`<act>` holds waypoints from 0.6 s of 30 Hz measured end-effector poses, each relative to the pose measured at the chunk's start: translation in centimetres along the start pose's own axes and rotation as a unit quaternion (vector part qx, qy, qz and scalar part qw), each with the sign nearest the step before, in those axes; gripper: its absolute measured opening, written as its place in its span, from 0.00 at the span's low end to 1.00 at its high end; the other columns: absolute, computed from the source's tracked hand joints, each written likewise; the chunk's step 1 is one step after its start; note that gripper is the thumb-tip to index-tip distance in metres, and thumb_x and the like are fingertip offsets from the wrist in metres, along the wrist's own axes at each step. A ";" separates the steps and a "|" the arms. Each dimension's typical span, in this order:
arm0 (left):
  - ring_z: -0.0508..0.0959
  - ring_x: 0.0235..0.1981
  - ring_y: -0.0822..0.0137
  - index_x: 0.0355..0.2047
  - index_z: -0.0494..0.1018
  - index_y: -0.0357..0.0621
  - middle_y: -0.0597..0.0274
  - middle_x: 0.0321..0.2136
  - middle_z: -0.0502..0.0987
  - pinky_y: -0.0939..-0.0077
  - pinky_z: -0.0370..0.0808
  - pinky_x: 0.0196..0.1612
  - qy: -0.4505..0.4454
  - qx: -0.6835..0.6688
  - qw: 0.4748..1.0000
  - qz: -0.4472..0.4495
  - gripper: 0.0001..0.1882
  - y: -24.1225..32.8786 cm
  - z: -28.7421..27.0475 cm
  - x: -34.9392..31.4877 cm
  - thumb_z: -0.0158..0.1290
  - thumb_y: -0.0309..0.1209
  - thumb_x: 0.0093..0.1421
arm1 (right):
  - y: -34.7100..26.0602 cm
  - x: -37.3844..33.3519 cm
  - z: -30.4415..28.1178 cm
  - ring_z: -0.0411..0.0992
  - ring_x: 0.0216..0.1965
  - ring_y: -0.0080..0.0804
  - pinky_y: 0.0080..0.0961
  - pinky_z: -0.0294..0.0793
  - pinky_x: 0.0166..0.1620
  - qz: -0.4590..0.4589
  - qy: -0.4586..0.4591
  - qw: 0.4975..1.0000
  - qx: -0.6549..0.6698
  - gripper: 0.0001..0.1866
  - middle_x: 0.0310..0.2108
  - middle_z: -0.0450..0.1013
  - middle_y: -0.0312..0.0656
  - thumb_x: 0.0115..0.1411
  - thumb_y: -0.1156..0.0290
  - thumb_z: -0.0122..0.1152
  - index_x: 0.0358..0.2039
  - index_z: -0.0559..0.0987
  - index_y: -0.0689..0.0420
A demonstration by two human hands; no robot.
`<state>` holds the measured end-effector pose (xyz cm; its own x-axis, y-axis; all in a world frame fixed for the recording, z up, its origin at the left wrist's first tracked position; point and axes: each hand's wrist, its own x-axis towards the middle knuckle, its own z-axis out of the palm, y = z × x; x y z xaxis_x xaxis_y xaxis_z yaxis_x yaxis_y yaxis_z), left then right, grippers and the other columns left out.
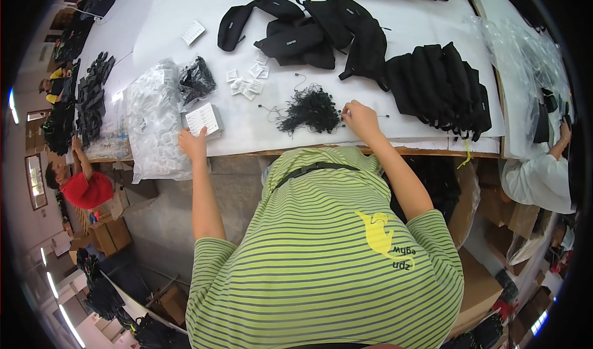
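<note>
My left hand (pixel 193 143) is at the near left corner of a stack of white printed cards (pixel 204 120), thumb on the top face and fingers along the side. My right hand (pixel 362 120) is closed in a pinch at the right edge of a tangled pile of thin black tag cords (pixel 312 110). A cord seems to be between its fingertips, with a dark end (pixel 387 115) showing beyond the hand. Small white packets (pixel 249 85) lie between the cards and the cord pile.
Black fabric pouches (pixel 296 43) lie beyond the cords, and a row of black pouches (pixel 438 89) sits on the right. At left are a clear bag of white packets (pixel 159 120) and a black plastic bundle (pixel 196 79). Co-workers stand at left (pixel 88 189) and right (pixel 543 179).
</note>
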<state>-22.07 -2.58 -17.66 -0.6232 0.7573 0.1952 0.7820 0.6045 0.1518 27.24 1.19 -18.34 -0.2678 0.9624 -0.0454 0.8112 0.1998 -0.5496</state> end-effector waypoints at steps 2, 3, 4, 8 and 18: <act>0.70 0.46 0.49 0.42 0.67 0.42 0.52 0.40 0.71 0.54 0.66 0.47 0.023 -0.005 1.000 -0.006 0.32 0.6 -0.2 -0.5 0.68 0.42 0.40 | 0.0 0.2 -0.8 0.73 0.29 0.41 0.35 0.72 0.33 0.009 0.007 1.000 0.002 0.05 0.28 0.72 0.39 0.50 0.68 0.64 0.25 0.78 0.53; 0.70 0.46 0.49 0.42 0.67 0.42 0.52 0.40 0.71 0.54 0.66 0.47 0.024 -0.005 1.000 -0.006 0.32 0.8 -0.5 -0.4 0.68 0.42 0.40 | 0.0 0.2 -1.3 0.73 0.29 0.41 0.35 0.72 0.33 0.009 0.007 1.000 0.002 0.05 0.28 0.72 0.39 0.50 0.68 0.64 0.25 0.78 0.53; 0.71 0.45 0.48 0.42 0.67 0.41 0.50 0.40 0.72 0.54 0.66 0.46 0.011 -0.013 1.000 -0.002 0.31 1.2 -0.9 -0.3 0.67 0.40 0.41 | -0.4 0.1 -2.4 0.73 0.29 0.40 0.35 0.71 0.32 0.025 0.005 1.000 0.008 0.05 0.27 0.72 0.39 0.50 0.67 0.64 0.25 0.79 0.53; 0.71 0.45 0.44 0.41 0.66 0.36 0.44 0.40 0.73 0.58 0.68 0.47 -0.040 -0.103 0.993 0.036 0.26 0.7 -0.4 0.7 0.64 0.31 0.43 | -0.9 -0.7 -5.1 0.70 0.23 0.36 0.32 0.68 0.29 0.031 0.056 0.996 0.054 0.06 0.24 0.72 0.38 0.50 0.65 0.65 0.25 0.81 0.53; 0.74 0.44 0.44 0.43 0.66 0.35 0.42 0.40 0.74 0.59 0.69 0.47 -0.001 -0.083 0.994 0.077 0.26 1.4 0.4 0.8 0.62 0.27 0.44 | -0.6 -1.3 -4.9 0.71 0.24 0.39 0.31 0.69 0.29 0.050 0.069 0.995 0.060 0.08 0.26 0.76 0.39 0.54 0.63 0.63 0.28 0.84 0.53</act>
<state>-21.44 -1.00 -17.67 -0.4954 0.8383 0.2276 0.8583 0.4319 0.2772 29.64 0.75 -13.84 -0.1077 0.9942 0.0055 0.7603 0.0860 -0.6439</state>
